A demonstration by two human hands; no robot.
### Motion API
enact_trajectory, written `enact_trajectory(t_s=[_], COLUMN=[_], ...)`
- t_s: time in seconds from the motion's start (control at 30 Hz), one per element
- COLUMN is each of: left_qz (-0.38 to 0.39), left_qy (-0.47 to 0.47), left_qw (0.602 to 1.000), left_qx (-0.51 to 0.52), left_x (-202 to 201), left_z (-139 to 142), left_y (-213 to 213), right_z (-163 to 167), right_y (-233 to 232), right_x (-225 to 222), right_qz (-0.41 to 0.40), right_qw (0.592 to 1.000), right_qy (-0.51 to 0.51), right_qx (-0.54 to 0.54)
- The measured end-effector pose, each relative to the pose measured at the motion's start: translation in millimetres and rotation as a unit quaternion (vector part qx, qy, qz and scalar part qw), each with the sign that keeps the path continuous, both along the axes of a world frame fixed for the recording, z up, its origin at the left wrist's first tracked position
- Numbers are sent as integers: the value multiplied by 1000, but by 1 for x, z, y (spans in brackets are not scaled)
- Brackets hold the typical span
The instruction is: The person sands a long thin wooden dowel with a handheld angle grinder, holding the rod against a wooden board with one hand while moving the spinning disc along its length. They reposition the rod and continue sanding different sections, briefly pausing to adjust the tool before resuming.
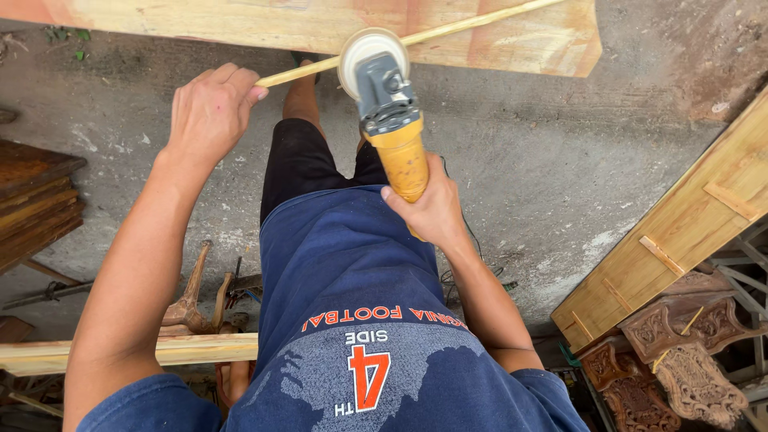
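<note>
Our left hand point(210, 108) pinches the near end of a thin wooden strip point(448, 30) that slants up across the broad plank point(512, 40), while our right hand point(428, 212) wraps the yellow angle grinder point(384, 96), its disc meeting the strip near that end, so sanding looks barely begun.
</note>
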State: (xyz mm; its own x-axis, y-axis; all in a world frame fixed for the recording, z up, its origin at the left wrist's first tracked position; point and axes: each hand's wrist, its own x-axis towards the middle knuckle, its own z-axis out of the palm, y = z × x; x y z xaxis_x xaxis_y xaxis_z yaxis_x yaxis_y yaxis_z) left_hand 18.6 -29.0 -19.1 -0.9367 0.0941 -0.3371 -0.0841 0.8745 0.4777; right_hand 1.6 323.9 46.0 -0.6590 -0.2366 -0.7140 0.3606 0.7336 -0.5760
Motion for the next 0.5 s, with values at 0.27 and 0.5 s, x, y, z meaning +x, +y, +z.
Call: enact_trajectory(t_s=[0.27, 0.5], left_qz=[5, 0], left_qy=[-13, -25], left_qw=[1000, 1000], left_qx=[8, 1], left_x=[3, 2], left_z=[-1, 2], left_y=[0, -6], right_z=[-1, -5], right_y=[47, 14], right_x=[-29, -2], right_qz=[-124, -23], right_qw=[992, 999], right_qy=[23, 24], right_qx=[26, -6])
